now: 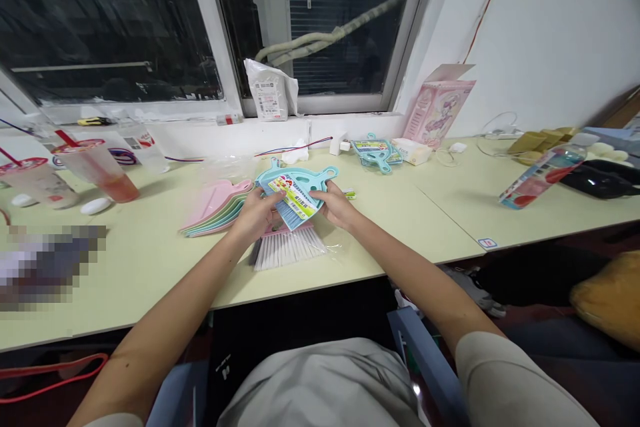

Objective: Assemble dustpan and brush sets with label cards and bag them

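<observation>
A light-blue dustpan and brush set point(299, 192) with a yellow-green printed label is held over the table. My left hand point(257, 213) closes on its left side, thumb across the label. Gripping its right edge is my right hand point(335, 205), thumb on top. Directly below lies a brush with white bristles point(290, 250) and a pink head, partly covered by the set. To the left of my left hand, a stack of dustpans point(215, 207) has a pink one on top and green and blue ones beneath. Clear plastic film shows near the brush.
Farther back lie packed blue dustpan sets point(377, 152) beside a small white box point(411, 151). A pink carton point(440, 110) leans by the wall. Drink cups point(107, 173) stand at left; a bottle point(543, 177) stands at right. The table's front edge point(320, 289) runs before me.
</observation>
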Demonstrator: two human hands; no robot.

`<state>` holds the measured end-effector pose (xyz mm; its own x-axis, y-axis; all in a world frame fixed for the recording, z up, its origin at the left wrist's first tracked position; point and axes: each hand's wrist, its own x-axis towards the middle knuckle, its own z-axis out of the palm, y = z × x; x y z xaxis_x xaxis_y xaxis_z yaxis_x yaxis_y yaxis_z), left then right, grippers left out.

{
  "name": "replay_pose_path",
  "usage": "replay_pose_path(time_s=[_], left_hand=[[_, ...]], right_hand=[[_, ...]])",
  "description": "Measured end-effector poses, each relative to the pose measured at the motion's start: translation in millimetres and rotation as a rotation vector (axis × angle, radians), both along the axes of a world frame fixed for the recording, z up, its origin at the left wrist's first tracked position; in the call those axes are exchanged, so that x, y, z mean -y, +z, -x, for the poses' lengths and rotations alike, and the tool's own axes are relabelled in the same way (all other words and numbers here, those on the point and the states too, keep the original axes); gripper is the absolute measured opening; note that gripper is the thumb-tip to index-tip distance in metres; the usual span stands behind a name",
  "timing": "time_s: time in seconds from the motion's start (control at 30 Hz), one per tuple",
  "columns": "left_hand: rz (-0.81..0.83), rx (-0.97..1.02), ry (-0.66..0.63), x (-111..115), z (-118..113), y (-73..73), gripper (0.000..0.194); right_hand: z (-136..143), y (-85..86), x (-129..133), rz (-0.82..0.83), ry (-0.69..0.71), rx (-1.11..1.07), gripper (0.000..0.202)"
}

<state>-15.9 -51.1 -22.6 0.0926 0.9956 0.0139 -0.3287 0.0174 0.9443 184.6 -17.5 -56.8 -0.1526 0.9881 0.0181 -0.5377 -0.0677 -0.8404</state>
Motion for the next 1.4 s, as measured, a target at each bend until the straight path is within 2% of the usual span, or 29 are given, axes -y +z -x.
replay_pose_path(time_s=[0.1,0.33,0.6,0.8,0.93,1.0,1.03,1.1,1.17,1.27,1.4], left_hand=[[0.010,-0.030,0.051,1.1,-1.6,-1.7,0.043],[-0.015,-0.050,0.041,-4.0,3.7,-1.3,0.037],[0.048,-0.023,0.032,-2.6,7.4,5.8,0.011],[0.054,0.003,-0.040,-4.5,8.9,3.7,0.020],[0.024,0.026,0.001,-13.3,16.0,-2.2,0.022],[-0.004,0.028,0.027,-19.1,22.7,-4.6,0.022],[-0.020,0.030,0.032,-21.7,26.3,-5.3,0.022],[-0.051,0.035,0.034,-25.2,32.9,-4.9,0.023],[-0.067,0.040,0.038,-26.1,37.2,-2.6,0.024],[-0.053,0.039,0.052,-23.7,38.6,2.2,0.024],[-0.025,0.015,0.038,-19.4,36.3,5.5,0.027]], right_hand=[[2.3,-0.9,2.0,0.000,0.009,-0.006,0.052],[-1.3,4.1,4.2,-0.021,0.029,0.025,0.050],[-5.6,6.9,3.1,0.020,0.028,0.036,0.047],[-7.4,13.1,5.6,0.023,0.032,0.047,0.036],[-15.8,18.8,3.3,-0.050,0.126,0.069,0.019],[-24.3,20.7,-0.2,-0.103,0.108,0.180,0.020],[-29.6,21.3,-2.1,-0.129,0.055,0.294,0.022],[-42.0,22.0,-5.1,-0.209,-0.094,0.621,0.024],[-55.4,23.0,-6.1,-0.324,-0.165,0.977,0.018],[-72.7,26.2,-4.7,-0.426,-0.072,1.350,0.010],[-83.5,29.0,-3.6,-0.316,0.094,1.620,0.019]])
